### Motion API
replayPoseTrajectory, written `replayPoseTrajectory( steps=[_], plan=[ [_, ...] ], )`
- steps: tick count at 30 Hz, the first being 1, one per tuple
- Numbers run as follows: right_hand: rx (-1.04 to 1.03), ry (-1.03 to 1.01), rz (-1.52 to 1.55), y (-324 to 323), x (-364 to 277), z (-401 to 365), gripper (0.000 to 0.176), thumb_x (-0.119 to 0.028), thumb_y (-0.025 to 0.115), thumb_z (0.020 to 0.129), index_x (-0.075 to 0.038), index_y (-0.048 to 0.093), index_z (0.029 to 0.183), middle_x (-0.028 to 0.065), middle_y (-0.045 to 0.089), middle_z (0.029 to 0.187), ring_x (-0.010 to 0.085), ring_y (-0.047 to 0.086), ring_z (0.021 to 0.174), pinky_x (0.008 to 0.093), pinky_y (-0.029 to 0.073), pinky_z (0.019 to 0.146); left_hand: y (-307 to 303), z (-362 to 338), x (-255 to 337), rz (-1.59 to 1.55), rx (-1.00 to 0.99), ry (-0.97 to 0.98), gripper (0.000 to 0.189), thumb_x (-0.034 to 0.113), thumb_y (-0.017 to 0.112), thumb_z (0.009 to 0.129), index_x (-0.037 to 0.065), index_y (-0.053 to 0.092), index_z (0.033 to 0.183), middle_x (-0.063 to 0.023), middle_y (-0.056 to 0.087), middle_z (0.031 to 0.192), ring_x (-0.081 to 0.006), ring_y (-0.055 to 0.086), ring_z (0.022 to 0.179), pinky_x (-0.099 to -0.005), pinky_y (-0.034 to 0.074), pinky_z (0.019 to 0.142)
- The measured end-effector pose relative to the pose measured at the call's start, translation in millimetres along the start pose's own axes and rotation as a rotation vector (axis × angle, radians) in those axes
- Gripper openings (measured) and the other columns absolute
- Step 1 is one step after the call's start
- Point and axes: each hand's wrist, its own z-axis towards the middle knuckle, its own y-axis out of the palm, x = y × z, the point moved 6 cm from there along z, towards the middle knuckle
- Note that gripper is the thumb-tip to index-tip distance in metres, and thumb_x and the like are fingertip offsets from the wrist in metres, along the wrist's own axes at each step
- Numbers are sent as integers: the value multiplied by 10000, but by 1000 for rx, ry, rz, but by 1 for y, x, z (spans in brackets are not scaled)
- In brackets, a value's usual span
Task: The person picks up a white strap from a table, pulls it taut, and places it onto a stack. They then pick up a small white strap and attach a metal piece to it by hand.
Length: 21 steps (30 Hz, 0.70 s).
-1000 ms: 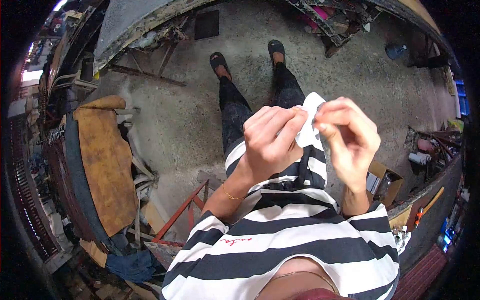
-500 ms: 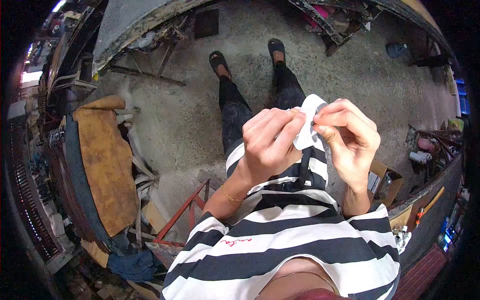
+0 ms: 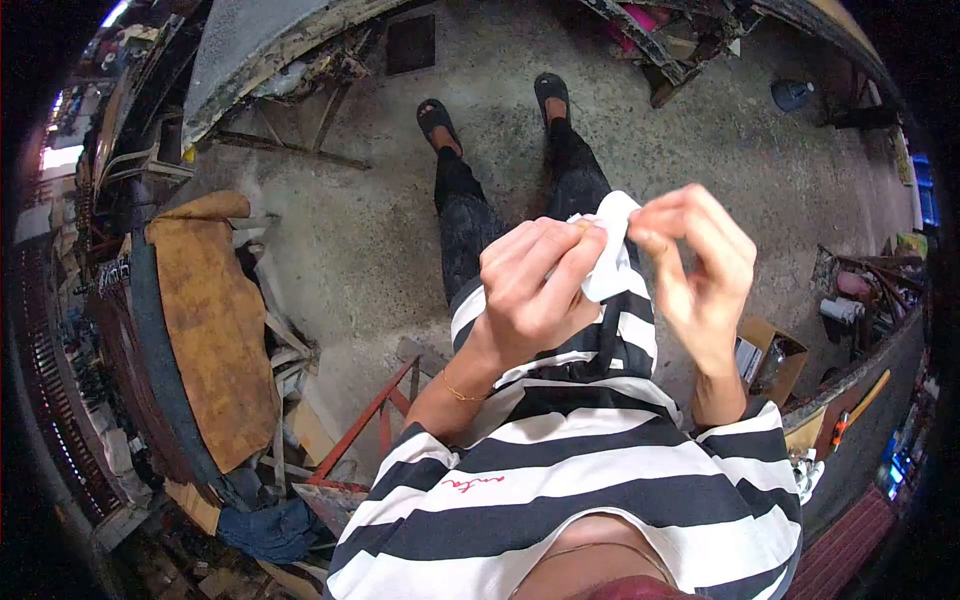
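Note:
In front of my waist, a curled white strip [image 3: 608, 272], smooth and flexible like paper or thin sheet material, is held up between both hands. My left hand [image 3: 540, 275] is closed around its left side, thumb and bent forefinger pressed together at the top, with a small yellowish spot by the fingertips. My right hand [image 3: 700, 260] pinches at the strip's right edge with thumb and forefinger, the other fingers bent behind; its fingertips are slightly blurred. Part of the strip is hidden behind the left fingers.
A brown sheet [image 3: 215, 340] lies over a padded rack at left, with blue cloth [image 3: 268, 530] below. A red metal frame [image 3: 365, 430] stands near my left elbow. At right are a cardboard box [image 3: 785, 365] and a bench with an orange-handled tool [image 3: 840, 430]. A worn table [image 3: 290, 45] stands ahead.
My right hand has shifted slightly up and turned at the strip's edge. The strip's upper loop has flattened a little; my left hand stays nearly in place.

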Motion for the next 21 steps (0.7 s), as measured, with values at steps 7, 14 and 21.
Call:
replayPoseTrajectory(
  steps=[7, 14, 21],
  plan=[
    [118, 62, 144, -15, 6, -2, 91, 89, 699, 755, 29, 667, 815, 115, 662, 797, 199, 637, 709, 280, 495, 646, 3, 4, -2, -25, -9, -21, 398, -64, 648, 504, -66, 653, 903, -145, 652, 802, -283, 663, 672, -336, 527, 579],
    [-2, -40, 164, -5, -11, -5, 101, 92, 690, 745, 27, 652, 812, 127, 657, 796, 229, 627, 698, 302, 490, 628, 2, 4, 0, -36, -4, -10, 379, -52, 678, 519, -63, 655, 897, -149, 656, 809, -283, 673, 684, -341, 534, 582],
    [132, 107, 296, -21, 9, -5, 103, 92, 698, 770, 44, 670, 857, 130, 661, 841, 189, 622, 779, 277, 480, 695, -1, 4, 2, -131, 39, -70, 406, -53, 732, 519, -68, 661, 919, -156, 662, 815, -286, 684, 682, -335, 548, 590]
  ],
)
